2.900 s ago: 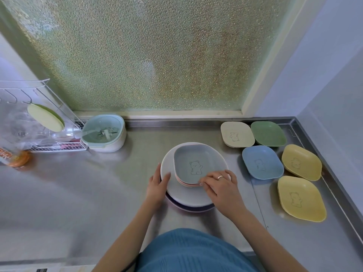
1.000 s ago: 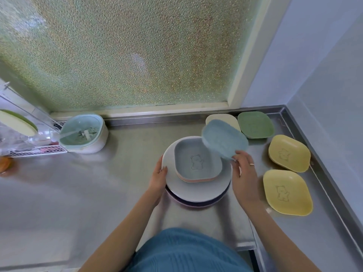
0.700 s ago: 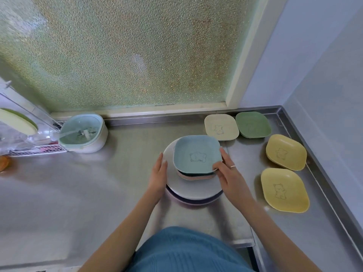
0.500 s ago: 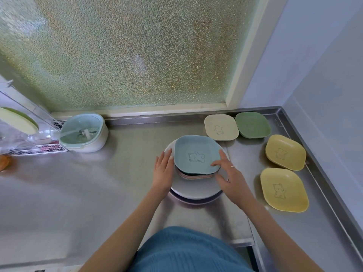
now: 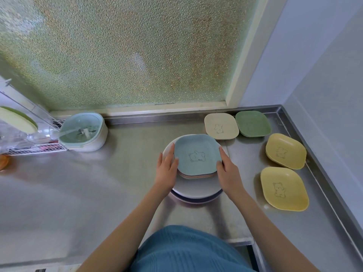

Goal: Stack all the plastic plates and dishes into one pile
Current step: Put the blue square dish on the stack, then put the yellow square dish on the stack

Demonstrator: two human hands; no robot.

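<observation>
A blue dish [image 5: 197, 155] with a bear outline tops a pile of small dishes, with pink rims showing under it, on round white plates [image 5: 196, 190] in the middle of the steel counter. My left hand [image 5: 167, 167] presses against the pile's left side and my right hand [image 5: 227, 169] against its right side, fingers flat along the blue dish's edges. Loose to the right lie a cream dish [image 5: 221, 126], a green dish [image 5: 253, 126] and two yellow dishes [image 5: 285, 151] [image 5: 283, 188].
A mint-lidded white container [image 5: 83, 132] stands at the back left beside a wire rack [image 5: 29, 148] holding clear items. A frosted window runs behind the counter. The counter's raised steel rim [image 5: 322, 173] and a wall close the right side.
My right hand carried the blue dish from the right and set it on the pile. Both hands now flank the pile, squaring it up.
</observation>
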